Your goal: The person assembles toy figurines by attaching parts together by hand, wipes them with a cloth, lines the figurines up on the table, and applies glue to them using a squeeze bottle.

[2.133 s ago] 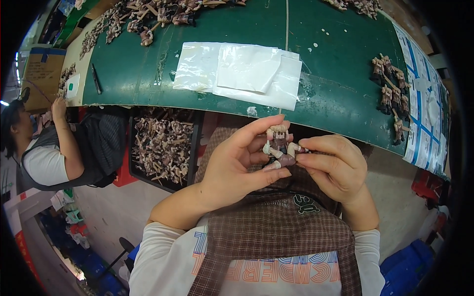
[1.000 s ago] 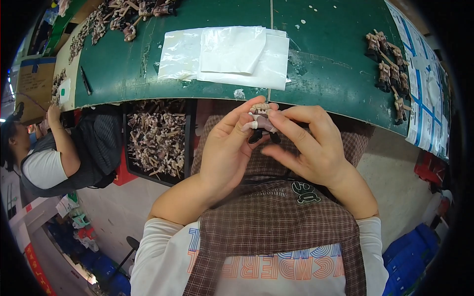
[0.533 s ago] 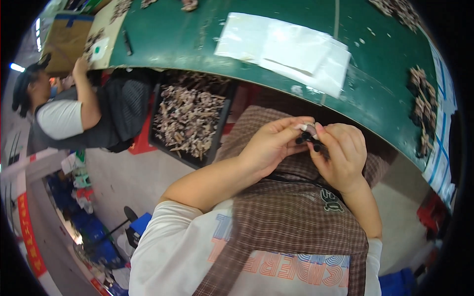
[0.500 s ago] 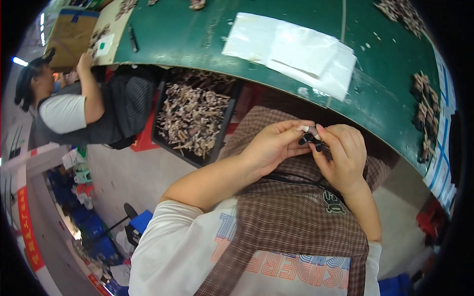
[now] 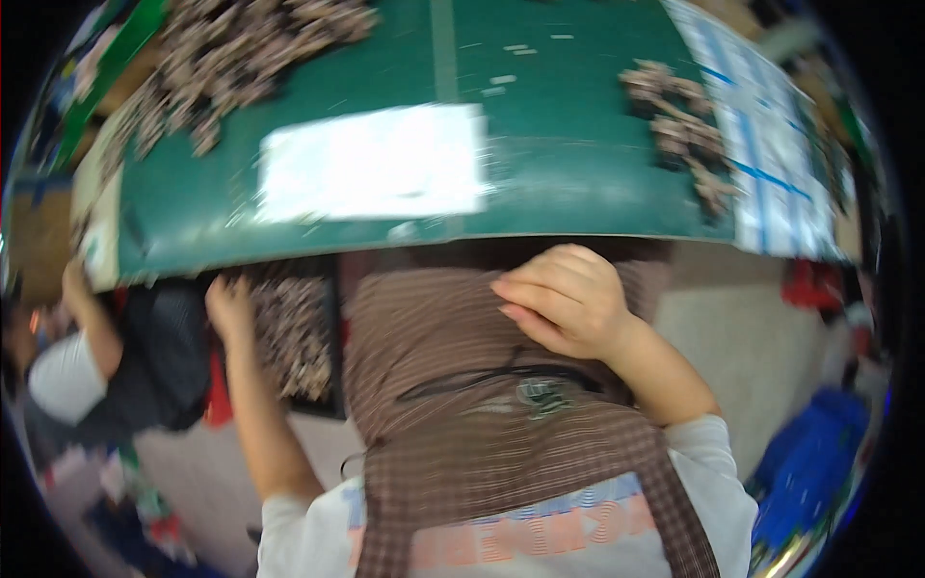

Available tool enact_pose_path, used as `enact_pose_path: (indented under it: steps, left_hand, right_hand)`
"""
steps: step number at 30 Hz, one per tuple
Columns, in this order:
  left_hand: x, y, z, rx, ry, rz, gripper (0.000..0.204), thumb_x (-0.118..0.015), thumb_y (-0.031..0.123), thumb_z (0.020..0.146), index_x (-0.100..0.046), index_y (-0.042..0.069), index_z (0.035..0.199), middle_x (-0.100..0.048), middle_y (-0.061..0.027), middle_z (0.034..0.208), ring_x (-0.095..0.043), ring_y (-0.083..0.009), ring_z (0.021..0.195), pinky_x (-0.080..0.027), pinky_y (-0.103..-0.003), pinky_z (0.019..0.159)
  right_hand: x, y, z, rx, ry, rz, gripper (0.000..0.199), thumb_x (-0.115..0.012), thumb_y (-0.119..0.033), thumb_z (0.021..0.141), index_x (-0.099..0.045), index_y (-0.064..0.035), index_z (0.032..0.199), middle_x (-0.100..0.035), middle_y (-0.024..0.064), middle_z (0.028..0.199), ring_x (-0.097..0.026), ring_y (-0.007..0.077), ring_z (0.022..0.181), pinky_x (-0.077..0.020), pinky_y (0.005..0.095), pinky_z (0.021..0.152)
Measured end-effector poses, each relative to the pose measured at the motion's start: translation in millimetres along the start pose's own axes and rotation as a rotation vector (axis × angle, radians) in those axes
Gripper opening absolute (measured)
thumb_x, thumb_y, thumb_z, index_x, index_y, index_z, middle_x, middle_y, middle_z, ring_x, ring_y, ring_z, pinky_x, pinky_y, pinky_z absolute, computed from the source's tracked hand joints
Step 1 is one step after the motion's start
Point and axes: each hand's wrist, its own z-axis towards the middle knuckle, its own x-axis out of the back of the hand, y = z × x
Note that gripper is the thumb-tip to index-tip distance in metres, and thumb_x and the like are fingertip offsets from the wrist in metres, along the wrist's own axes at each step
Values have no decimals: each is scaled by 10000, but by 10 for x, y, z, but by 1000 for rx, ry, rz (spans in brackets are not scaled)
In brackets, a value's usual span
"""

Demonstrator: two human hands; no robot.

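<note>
left hand (image 5: 229, 306) reaching over to the black tray (image 5: 335, 342), right hand (image 5: 568, 306) curling above the lap

left arm is stretching out to the person's left, its hand hanging over the tray's near-left side. fingers are bending downward; motion is blurring them, so cannot tell whether they are grasping anything. the small figures (image 5: 297, 332) are heaping in the tray, pale and brownish, details smearing.

right hand is hovering over the checked apron (image 5: 511, 443), just off the table edge. its fingers are folding inward, thumb lying just below them. no gap is showing between the tips; cannot tell whether they are clenching on a figure or on nothing.

on the green table (image 5: 568, 188): a big pile of figures (image 5: 251, 58) is spreading at upper left, a smaller cluster of figures (image 5: 679, 125) is lying at right, beside blue-striped white sheeting (image 5: 771, 144). 1 bright white sheet (image 5: 376, 159) is lying near the front edge, between the 2 groups.

far left: a co-worker (image 5: 72, 385) in a white sleeve is holding 1 hand at the table's pale end (image 5: 104, 246).
</note>
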Motion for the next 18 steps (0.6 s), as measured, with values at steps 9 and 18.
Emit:
enact_pose_path:
  steps: [9,18]
  left_hand:
    - [-36,1088,-722,-120,-129,-248,214,-531,157,943,-647,-23,945,-638,-162,893,-618,-312,858,-485,-370,779]
    - [114,2709,-1310,-463,-1088,-1148,519,-370,439,1020,-526,27,1294,-597,-130,1174,-610,-217,1047,-497,-356,895]
  right_hand:
    - [1051,543,-152,-407,223,-766,591,-741,-151,744,-526,-51,1286,-578,128,1244,-453,318,1261,-327,448,1054]
    - [843,439,134,-262,67,-532,721,-816,-285,643,-528,-70,1268,-547,130,1177,-472,338,1188,-290,490,1049]
